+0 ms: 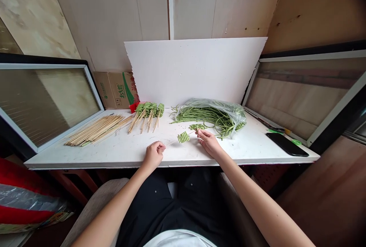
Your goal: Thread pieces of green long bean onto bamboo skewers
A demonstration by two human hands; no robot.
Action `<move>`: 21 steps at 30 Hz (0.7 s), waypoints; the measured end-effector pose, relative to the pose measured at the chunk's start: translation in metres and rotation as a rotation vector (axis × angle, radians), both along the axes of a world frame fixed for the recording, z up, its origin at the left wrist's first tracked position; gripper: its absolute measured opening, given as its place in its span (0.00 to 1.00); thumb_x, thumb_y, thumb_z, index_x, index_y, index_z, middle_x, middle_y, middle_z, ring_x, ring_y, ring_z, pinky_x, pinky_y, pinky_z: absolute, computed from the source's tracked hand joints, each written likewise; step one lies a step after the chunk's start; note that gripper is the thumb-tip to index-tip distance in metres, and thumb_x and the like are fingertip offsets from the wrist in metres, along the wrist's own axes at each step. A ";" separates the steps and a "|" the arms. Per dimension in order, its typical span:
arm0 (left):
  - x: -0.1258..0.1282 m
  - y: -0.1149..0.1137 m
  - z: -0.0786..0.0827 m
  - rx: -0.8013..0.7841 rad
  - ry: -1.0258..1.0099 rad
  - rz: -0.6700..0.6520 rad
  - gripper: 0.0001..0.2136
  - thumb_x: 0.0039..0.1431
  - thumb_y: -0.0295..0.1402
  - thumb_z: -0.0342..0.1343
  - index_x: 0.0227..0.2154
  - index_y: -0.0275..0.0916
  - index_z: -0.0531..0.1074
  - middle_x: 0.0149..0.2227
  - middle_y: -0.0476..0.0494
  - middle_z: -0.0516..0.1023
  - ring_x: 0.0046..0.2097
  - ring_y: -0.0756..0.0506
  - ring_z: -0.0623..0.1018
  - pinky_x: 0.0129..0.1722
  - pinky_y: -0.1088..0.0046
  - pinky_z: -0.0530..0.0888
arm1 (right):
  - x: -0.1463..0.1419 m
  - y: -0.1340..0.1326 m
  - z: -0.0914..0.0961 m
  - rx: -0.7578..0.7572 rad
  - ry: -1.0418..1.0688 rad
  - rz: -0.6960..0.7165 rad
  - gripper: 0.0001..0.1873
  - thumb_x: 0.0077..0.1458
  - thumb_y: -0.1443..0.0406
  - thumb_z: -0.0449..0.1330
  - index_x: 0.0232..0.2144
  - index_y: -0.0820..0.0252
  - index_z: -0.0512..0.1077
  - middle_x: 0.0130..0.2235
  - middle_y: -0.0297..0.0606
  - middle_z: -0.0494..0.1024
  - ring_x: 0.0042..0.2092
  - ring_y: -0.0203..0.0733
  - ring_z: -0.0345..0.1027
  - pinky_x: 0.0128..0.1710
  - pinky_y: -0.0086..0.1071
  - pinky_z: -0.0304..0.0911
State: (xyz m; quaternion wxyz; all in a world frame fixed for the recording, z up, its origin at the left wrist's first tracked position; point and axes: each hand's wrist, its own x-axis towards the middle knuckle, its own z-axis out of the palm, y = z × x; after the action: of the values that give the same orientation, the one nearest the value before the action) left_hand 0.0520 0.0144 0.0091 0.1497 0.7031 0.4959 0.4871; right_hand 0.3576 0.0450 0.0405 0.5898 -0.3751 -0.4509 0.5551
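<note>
My left hand (153,154) is closed in a pinch on the near end of a thin bamboo skewer (171,142) that carries a coil of green long bean (183,137). My right hand (207,140) pinches the skewer's far tip just right of the coil. A small loose bunch of cut bean pieces (197,126) lies just beyond my right hand. Both hands hover above the white table (120,151) near its front edge.
A pile of bare skewers (95,129) lies at the left, finished bean skewers (147,114) at the back. An open plastic bag of long beans (213,115) sits at the right. A black phone (286,144) lies far right. A white board (194,67) leans behind.
</note>
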 end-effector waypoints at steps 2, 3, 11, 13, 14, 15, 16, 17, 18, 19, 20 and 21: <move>0.000 0.000 0.000 -0.004 -0.001 -0.003 0.07 0.59 0.26 0.54 0.27 0.40 0.74 0.29 0.46 0.80 0.30 0.47 0.77 0.32 0.72 0.71 | -0.001 -0.001 0.000 0.007 0.007 0.004 0.25 0.42 0.47 0.79 0.39 0.54 0.83 0.44 0.39 0.80 0.40 0.39 0.69 0.35 0.29 0.65; 0.000 0.000 0.001 -0.004 -0.003 -0.005 0.07 0.59 0.26 0.54 0.27 0.40 0.74 0.29 0.46 0.80 0.30 0.47 0.77 0.32 0.72 0.71 | -0.001 -0.001 0.000 0.014 0.008 0.011 0.25 0.42 0.47 0.79 0.38 0.54 0.83 0.44 0.39 0.80 0.39 0.38 0.69 0.35 0.29 0.64; 0.001 0.000 -0.001 -0.014 0.003 -0.002 0.07 0.60 0.27 0.55 0.27 0.40 0.74 0.30 0.46 0.80 0.32 0.46 0.78 0.35 0.72 0.72 | -0.002 0.000 -0.001 0.031 -0.030 0.023 0.23 0.43 0.46 0.78 0.34 0.55 0.83 0.43 0.40 0.81 0.39 0.40 0.68 0.34 0.31 0.62; 0.000 0.000 -0.001 -0.020 0.005 0.004 0.07 0.60 0.27 0.55 0.27 0.40 0.74 0.30 0.46 0.80 0.32 0.46 0.77 0.35 0.71 0.72 | -0.002 0.001 -0.002 0.040 -0.040 0.024 0.23 0.44 0.47 0.78 0.35 0.54 0.83 0.43 0.40 0.81 0.40 0.40 0.69 0.34 0.32 0.62; 0.000 0.000 -0.001 -0.023 0.005 0.007 0.07 0.61 0.27 0.55 0.27 0.40 0.74 0.29 0.46 0.80 0.32 0.46 0.77 0.35 0.71 0.72 | -0.002 0.001 -0.002 0.041 -0.042 0.024 0.22 0.44 0.47 0.78 0.35 0.54 0.83 0.43 0.40 0.81 0.40 0.41 0.69 0.33 0.32 0.61; 0.001 0.000 -0.001 -0.025 0.004 0.009 0.07 0.61 0.27 0.55 0.27 0.40 0.74 0.29 0.46 0.80 0.32 0.46 0.77 0.34 0.71 0.71 | -0.002 0.001 -0.002 0.041 -0.042 0.023 0.22 0.45 0.47 0.77 0.36 0.54 0.84 0.43 0.40 0.81 0.40 0.41 0.69 0.33 0.32 0.61; 0.001 0.000 -0.001 -0.026 0.003 0.010 0.07 0.60 0.27 0.55 0.27 0.40 0.74 0.29 0.46 0.80 0.32 0.46 0.77 0.34 0.71 0.71 | -0.002 0.001 -0.002 0.038 -0.040 0.021 0.22 0.45 0.47 0.77 0.36 0.54 0.84 0.43 0.40 0.81 0.40 0.40 0.68 0.33 0.32 0.61; 0.001 0.000 -0.001 -0.026 0.002 0.011 0.07 0.60 0.27 0.55 0.27 0.40 0.74 0.29 0.46 0.80 0.32 0.46 0.77 0.34 0.71 0.71 | -0.003 0.000 -0.001 0.033 -0.036 0.019 0.22 0.45 0.48 0.77 0.37 0.54 0.84 0.43 0.40 0.81 0.39 0.40 0.68 0.33 0.32 0.61; 0.001 0.000 -0.002 -0.026 0.001 0.011 0.07 0.60 0.27 0.55 0.27 0.40 0.75 0.29 0.46 0.80 0.32 0.46 0.77 0.34 0.71 0.71 | -0.003 0.000 -0.001 0.030 -0.033 0.016 0.22 0.45 0.48 0.78 0.37 0.54 0.85 0.43 0.41 0.81 0.39 0.40 0.68 0.32 0.32 0.61; 0.001 0.000 -0.002 -0.024 0.001 0.012 0.07 0.60 0.26 0.55 0.27 0.40 0.75 0.29 0.46 0.80 0.31 0.46 0.77 0.34 0.71 0.71 | -0.003 0.000 0.000 0.027 -0.031 0.017 0.22 0.44 0.48 0.78 0.37 0.54 0.85 0.43 0.41 0.81 0.39 0.40 0.67 0.32 0.32 0.60; 0.001 0.000 -0.002 -0.022 0.000 0.015 0.07 0.60 0.26 0.55 0.27 0.40 0.75 0.29 0.46 0.80 0.31 0.46 0.77 0.34 0.71 0.71 | -0.003 0.000 0.000 0.026 -0.031 0.018 0.22 0.44 0.49 0.78 0.37 0.54 0.85 0.43 0.41 0.81 0.39 0.40 0.67 0.32 0.31 0.60; 0.001 0.000 -0.002 -0.020 0.000 0.017 0.08 0.60 0.26 0.55 0.27 0.40 0.75 0.30 0.46 0.80 0.32 0.46 0.77 0.34 0.71 0.71 | -0.003 -0.001 0.000 0.026 -0.030 0.020 0.22 0.44 0.49 0.78 0.37 0.55 0.85 0.43 0.41 0.81 0.39 0.40 0.67 0.32 0.31 0.60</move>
State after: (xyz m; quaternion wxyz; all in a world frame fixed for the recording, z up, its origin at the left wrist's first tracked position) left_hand 0.0528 0.0148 0.0068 0.1527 0.6972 0.5068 0.4835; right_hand 0.3544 0.0444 0.0407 0.5822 -0.3713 -0.4706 0.5493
